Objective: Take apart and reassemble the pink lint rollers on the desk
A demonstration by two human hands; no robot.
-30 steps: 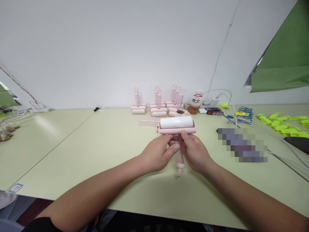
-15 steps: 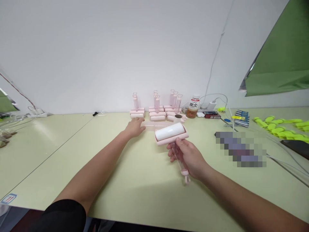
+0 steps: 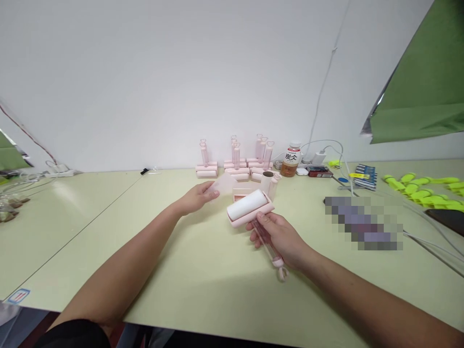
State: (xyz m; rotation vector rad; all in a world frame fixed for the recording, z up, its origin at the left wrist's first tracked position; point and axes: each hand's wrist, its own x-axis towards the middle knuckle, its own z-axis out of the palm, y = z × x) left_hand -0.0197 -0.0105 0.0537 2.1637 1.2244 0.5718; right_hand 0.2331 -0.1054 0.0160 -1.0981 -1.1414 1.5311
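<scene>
Left hand (image 3: 197,196) has lifted off the desk (image 3: 203,270) since half a second ago, now pinching a thin translucent cover sheet (image 3: 224,183) at its near edge; sheet raised and tilted, above the desk, just left of the roller head. Right hand (image 3: 281,237) same grip as before, closed around the clear pink handle (image 3: 266,241) of the lint roller (image 3: 250,208); roller tipped a bit more, white roll up and pointing away, held above the desk middle. Handle end with its loop sticks out below the hand. Behind: group of pink lint rollers (image 3: 235,166) standing upright by the wall, one bare tube (image 3: 267,181) near them. Bottle (image 3: 290,159) with brown drink right of that group. Yellow-green pieces (image 3: 420,186) far right, cables (image 3: 427,237) beside them.
</scene>
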